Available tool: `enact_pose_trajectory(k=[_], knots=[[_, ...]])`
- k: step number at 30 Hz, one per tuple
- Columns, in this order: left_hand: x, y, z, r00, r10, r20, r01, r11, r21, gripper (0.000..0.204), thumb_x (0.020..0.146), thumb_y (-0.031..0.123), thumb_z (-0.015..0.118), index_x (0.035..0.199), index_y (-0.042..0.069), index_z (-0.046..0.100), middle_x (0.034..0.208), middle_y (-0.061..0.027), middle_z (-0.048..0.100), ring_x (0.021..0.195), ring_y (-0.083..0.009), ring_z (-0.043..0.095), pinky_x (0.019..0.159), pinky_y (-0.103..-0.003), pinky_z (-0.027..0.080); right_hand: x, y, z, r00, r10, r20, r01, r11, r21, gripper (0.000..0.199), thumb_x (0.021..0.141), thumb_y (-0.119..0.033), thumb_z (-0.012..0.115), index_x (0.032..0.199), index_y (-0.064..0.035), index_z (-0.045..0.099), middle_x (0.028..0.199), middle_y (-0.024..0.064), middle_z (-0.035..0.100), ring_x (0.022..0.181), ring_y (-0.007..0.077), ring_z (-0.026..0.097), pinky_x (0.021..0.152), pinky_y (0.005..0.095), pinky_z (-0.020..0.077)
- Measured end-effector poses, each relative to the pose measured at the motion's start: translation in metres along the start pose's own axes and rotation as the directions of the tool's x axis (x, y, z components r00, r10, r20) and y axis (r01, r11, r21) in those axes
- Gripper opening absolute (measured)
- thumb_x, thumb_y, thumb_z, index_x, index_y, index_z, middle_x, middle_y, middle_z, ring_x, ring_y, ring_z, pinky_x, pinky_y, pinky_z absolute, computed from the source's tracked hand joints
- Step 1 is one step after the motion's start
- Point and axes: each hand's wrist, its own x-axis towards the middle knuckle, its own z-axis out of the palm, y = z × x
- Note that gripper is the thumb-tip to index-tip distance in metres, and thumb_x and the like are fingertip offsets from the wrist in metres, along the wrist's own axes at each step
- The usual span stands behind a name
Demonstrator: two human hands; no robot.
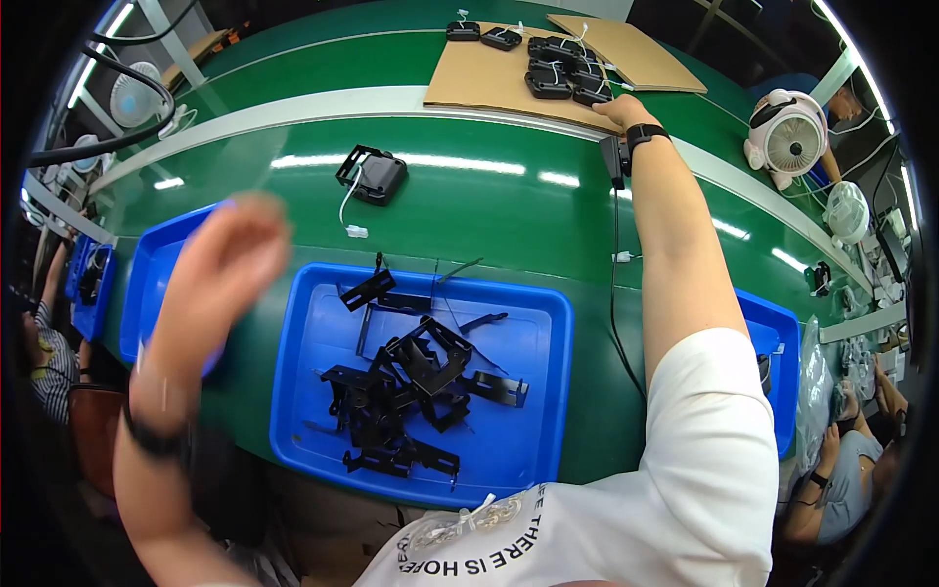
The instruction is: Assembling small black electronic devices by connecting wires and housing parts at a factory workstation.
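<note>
My right arm stretches to the far side of the bench, where my right hand is at the edge of a cardboard sheet. Its fingertips meet the nearest of several black boxes with white leads; whether they grip it is not visible. My left hand is raised over the left side, smeared by motion, and its fingers cannot be made out. Right of it, a black box with a bracket frame lies on the green bench, its white cable and plug toward me. A blue tray before me holds a heap of black metal brackets.
Another blue tray stands left, and one more is partly behind my right arm. A black cable runs down from my right wrist. A pink-white fan stands far right. Other people sit at both sides.
</note>
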Motion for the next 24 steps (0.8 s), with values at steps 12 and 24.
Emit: enact_pose_trajectory(k=[12, 24], knots=[[0.339, -0.090, 0.075, 0.911, -0.401, -0.095, 0.402, 0.915, -0.003, 0.045, 0.087, 0.023, 0.053, 0.124, -0.002, 0.045, 0.130, -0.0232, 0.040, 0.120, -0.0278, 0.042, 0.094, -0.038, 0.042, 0.021, 0.007, 0.009, 0.998, -0.053, -0.019, 0.049, 0.981, -0.187, 0.053, 0.074, -0.044, 0.066, 0.102, -0.0001, 0.063, 0.104, 0.0167, 0.062, 0.094, 0.0295, 0.061, 0.077, 0.0373, 0.0476], [0.364, -0.121, 0.062, 0.927, -0.352, -0.130, 0.371, 0.914, 0.165, 0.044, 0.090, 0.040, 0.046, 0.107, 0.000, 0.054, 0.076, -0.0065, 0.055, 0.060, -0.0130, 0.049, 0.052, -0.027, 0.041, -0.011, -0.007, -0.004, 0.989, 0.032, 0.143, -0.029, 0.999, -0.018, 0.035, 0.081, -0.031, 0.059, 0.091, 0.0024, 0.061, 0.082, 0.0173, 0.061, 0.076, 0.0276, 0.060, 0.065, 0.0389, 0.0505]])
